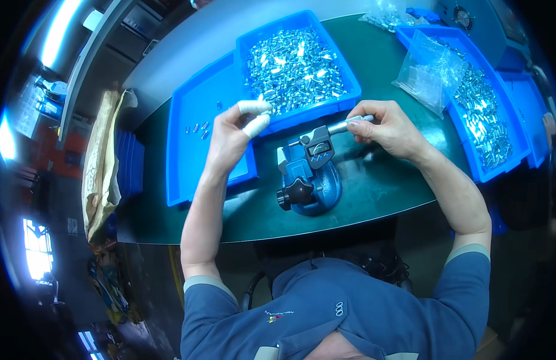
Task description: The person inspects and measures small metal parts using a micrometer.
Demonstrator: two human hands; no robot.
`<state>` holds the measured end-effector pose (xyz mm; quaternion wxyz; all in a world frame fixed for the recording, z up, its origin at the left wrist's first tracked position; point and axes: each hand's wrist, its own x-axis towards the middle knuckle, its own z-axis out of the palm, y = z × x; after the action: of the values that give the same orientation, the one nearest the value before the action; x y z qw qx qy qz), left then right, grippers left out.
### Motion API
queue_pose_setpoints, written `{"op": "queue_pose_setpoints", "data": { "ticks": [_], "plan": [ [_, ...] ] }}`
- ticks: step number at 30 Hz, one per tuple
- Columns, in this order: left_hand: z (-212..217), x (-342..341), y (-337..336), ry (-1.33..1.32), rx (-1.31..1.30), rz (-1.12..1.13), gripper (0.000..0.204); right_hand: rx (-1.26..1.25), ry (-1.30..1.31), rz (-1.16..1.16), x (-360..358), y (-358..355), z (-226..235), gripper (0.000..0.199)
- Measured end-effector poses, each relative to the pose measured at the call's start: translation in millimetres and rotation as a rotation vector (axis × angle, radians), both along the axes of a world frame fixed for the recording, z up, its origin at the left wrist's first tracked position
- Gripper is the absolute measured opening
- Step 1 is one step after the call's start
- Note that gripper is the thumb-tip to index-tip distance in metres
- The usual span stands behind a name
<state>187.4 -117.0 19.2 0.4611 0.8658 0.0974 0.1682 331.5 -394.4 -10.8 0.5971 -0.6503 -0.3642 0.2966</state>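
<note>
A digital micrometer [318,147] sits in a blue stand [317,192] with a black clamp knob [296,193], close to the table's front edge. My right hand [389,129] is closed round the silver thimble [350,123] at the micrometer's right end. Left of the micrometer, my left hand [233,138] has pale covers on thumb and forefinger. Those two fingertips curl toward each other at the near left corner of a blue bin [317,111] heaped with small shiny metal parts [296,69]. Whatever sits between the fingertips is too small to make out against the parts behind.
A shallower blue tray [179,144] on the left holds several loose metal parts [201,128]. To the right, another blue bin [479,171] carries more parts and a clear plastic bag [428,72]. Brown paper sacking [101,168] stands beyond the table's left edge.
</note>
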Motion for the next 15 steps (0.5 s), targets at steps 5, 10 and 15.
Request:
{"op": "queue_pose_setpoints", "data": {
  "ticks": [5, 10, 15],
  "plan": [
    [-18.7, -20.1, -3.9, -0.136, -0.423, -0.117, 0.024, 0.001, 0.000, 0.007, -0.1, 1.6, 1.4, 0.027],
    [-29.8, -20.4, -4.2, -0.211, -0.576, -0.125, 0.020, -0.005, -0.026, 0.001, -0.7, 1.6, 2.6, 0.028],
    [-35.6, -21.2, -3.7, -0.207, -0.623, -0.207, 0.017, 0.006, -0.017, 0.000, -2.2, 1.4, 4.1, 0.027]
  ]
}}
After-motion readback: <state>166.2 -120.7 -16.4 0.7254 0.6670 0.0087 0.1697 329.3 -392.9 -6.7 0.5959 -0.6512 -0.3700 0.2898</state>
